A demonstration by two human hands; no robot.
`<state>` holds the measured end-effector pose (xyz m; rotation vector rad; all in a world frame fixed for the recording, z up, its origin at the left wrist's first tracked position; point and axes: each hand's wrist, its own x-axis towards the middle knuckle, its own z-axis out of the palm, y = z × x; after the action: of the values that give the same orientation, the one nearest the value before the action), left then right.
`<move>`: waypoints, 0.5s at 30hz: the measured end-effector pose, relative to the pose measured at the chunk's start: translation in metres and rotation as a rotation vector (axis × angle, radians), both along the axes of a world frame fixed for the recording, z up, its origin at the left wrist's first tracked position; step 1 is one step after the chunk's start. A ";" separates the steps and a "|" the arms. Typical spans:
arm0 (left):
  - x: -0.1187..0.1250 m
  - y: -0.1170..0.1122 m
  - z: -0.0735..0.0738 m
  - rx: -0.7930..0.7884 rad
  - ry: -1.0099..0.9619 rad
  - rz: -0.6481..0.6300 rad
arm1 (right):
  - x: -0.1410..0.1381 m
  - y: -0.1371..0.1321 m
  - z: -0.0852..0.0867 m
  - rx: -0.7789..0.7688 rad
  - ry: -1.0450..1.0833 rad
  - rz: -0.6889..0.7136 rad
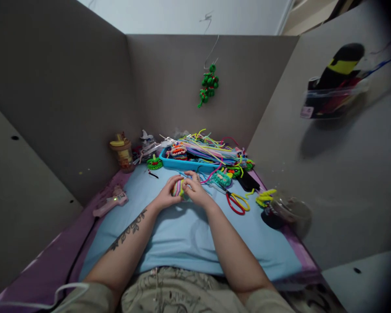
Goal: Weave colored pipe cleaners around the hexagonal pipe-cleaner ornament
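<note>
Between my two hands is a small striped piece in pink, yellow and purple, which looks made of fuzzy pipe cleaners. My left hand is curled round its left side. My right hand grips it from the right, and its fingers hide much of that side. To the right lie scissors with red and yellow handles. A teal fuzzy piece rests just beyond my right hand. Behind my hands stands a blue tray heaped with pipe cleaners in many colours.
A pink glue gun with a cord lies at the left. A cup stands at the back left, and a clear container at the right. Green pieces hang from a wire. Grey panels enclose the table.
</note>
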<state>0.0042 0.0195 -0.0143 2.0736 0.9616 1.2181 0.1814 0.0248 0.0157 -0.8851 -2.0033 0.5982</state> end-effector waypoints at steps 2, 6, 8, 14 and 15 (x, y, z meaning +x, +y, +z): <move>0.000 -0.001 0.001 -0.018 -0.021 0.022 | 0.000 0.002 -0.001 -0.026 0.051 -0.023; 0.002 -0.004 0.002 -0.050 -0.058 0.047 | 0.003 0.004 -0.001 -0.102 0.166 -0.026; 0.003 -0.003 0.001 -0.055 -0.064 0.054 | 0.003 0.005 -0.001 -0.125 0.213 -0.019; 0.005 -0.001 -0.004 -0.042 -0.066 0.134 | 0.002 0.007 -0.001 -0.119 0.418 -0.079; 0.005 -0.001 -0.004 -0.030 -0.050 0.159 | 0.003 0.010 -0.002 -0.125 0.473 -0.107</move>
<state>0.0094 0.0187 -0.0180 1.9649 1.1323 1.3197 0.1839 0.0344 0.0139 -0.8278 -1.4982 0.7950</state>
